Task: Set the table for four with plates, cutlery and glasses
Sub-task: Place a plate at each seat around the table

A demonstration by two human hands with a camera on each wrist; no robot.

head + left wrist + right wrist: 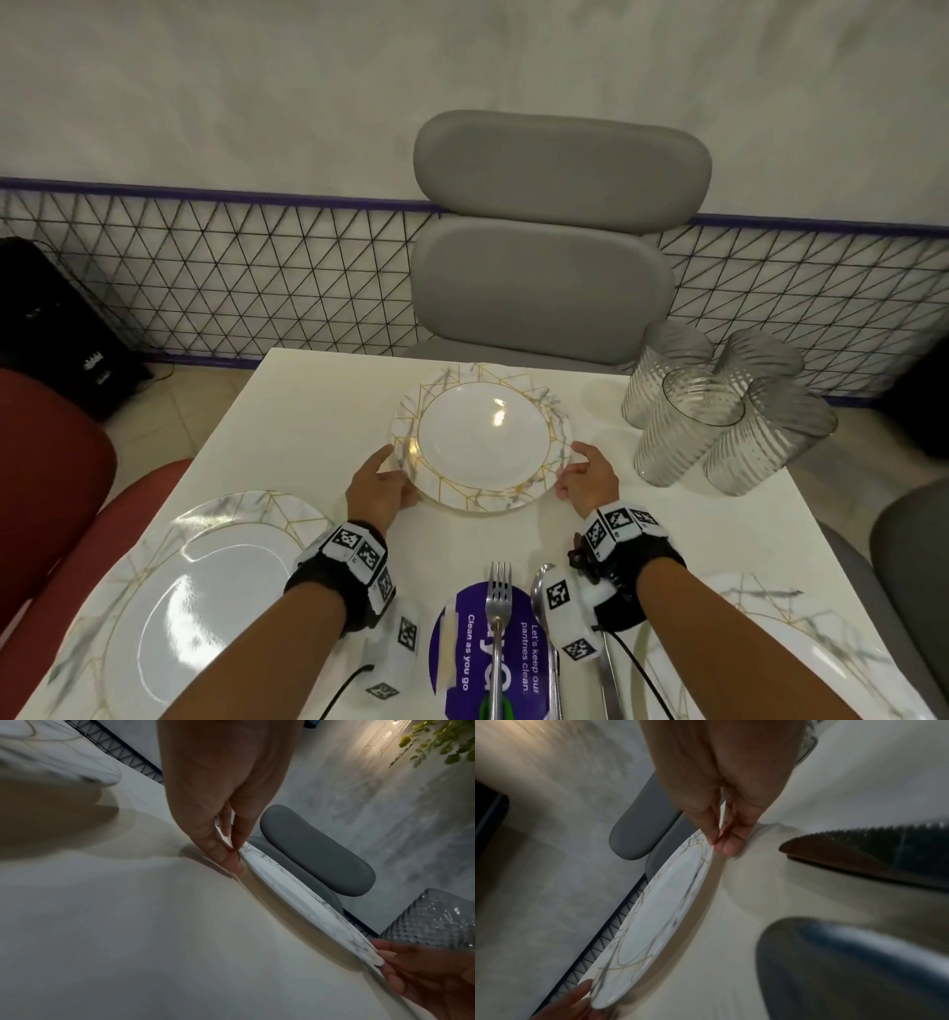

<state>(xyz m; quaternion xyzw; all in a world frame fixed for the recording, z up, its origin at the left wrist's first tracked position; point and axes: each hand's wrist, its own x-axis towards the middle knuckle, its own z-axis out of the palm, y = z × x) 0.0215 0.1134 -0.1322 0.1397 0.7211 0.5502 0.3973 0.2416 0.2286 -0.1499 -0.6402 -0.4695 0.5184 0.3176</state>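
Purple round sticker (482, 652) reads "Clean as you go"; beyond, left hand (377, 485) and right hand (588, 480) pinch the round marble-patterned gold-lined plate (480, 437) by its rim.

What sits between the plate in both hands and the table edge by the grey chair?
Nothing visible. The plate held by left hand and right hand has bare table ahead; the glasses stand off right.

Marble-rimmed plate (481, 437) at twelve o'clock, near edge raised; second plate (205, 591) flat at eight; four ribbed glasses (719, 406) clustered at two.
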